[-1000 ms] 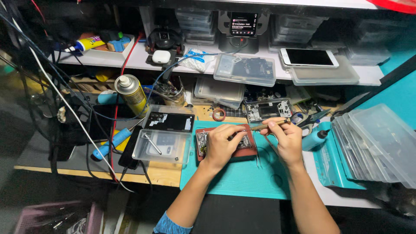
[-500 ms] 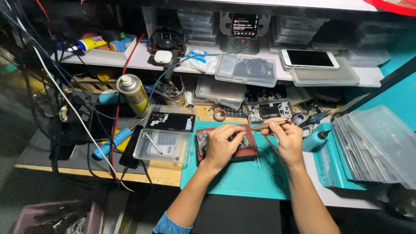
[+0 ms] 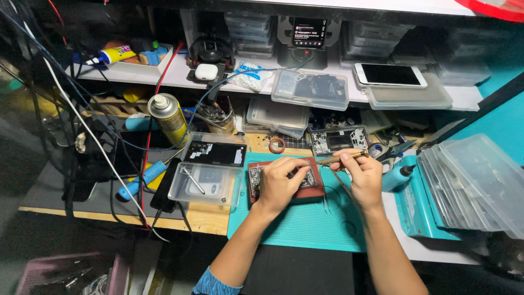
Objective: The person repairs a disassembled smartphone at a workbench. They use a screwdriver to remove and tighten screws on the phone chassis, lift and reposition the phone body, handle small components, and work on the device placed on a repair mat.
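My left hand [image 3: 281, 183] presses down on a small circuit board [image 3: 256, 176] that lies on a dark red pad [image 3: 315, 192], on a teal work mat [image 3: 305, 224]. My right hand [image 3: 363, 177] holds a thin brown stick-like tool [image 3: 341, 158] level over the pad's far right corner, its tip pointing left toward my left fingers. Most of the board is hidden under my left hand.
Clear plastic trays [image 3: 206, 183] with phone parts lie left of the pad. A yellow spray can [image 3: 169, 117] and a blue-handled tool [image 3: 143, 179] are further left. An opened phone frame [image 3: 338, 140] lies behind, stacked clear lids [image 3: 475, 186] to the right, a white phone [image 3: 390, 75] on the shelf.
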Demonstrator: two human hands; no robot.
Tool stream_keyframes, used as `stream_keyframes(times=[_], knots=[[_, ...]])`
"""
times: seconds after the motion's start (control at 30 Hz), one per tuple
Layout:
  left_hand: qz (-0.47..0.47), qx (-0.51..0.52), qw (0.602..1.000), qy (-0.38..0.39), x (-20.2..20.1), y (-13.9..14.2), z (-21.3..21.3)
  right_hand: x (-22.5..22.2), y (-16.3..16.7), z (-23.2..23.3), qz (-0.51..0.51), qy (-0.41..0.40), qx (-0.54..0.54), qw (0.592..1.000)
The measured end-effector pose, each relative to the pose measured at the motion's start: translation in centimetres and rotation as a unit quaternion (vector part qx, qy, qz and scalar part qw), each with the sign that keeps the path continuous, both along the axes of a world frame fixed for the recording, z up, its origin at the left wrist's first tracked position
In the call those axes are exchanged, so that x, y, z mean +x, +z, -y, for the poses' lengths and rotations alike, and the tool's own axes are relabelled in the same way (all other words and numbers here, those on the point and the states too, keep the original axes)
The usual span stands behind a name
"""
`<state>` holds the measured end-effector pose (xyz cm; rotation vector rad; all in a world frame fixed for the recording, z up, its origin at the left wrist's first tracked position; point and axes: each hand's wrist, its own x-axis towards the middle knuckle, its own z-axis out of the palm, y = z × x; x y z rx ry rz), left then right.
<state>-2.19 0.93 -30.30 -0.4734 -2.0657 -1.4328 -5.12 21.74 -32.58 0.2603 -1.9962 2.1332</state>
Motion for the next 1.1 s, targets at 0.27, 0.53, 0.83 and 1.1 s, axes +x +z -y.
stream_keyframes(times=[0.27,0.53,0.83,1.1], knots=[[-0.002,-0.001,1.000,-0.001,0.1,0.4,0.0,0.0,0.2,0.1,0.001,-0.002,-0.003,1.000],[0.013,-0.001,1.000,0.004,0.7,1.2,0.1,0.5,0.9,0.0,0.000,-0.003,0.004,1.000],[-0.013,-0.029,0.999,0.016,1.0,2.0,-0.6,1.4,1.6,-0.2,-0.023,-0.014,0.058,0.998],[0.024,-0.029,0.999,0.002,0.9,2.1,-0.4,1.8,2.6,0.4,-0.074,-0.024,0.153,0.985]])
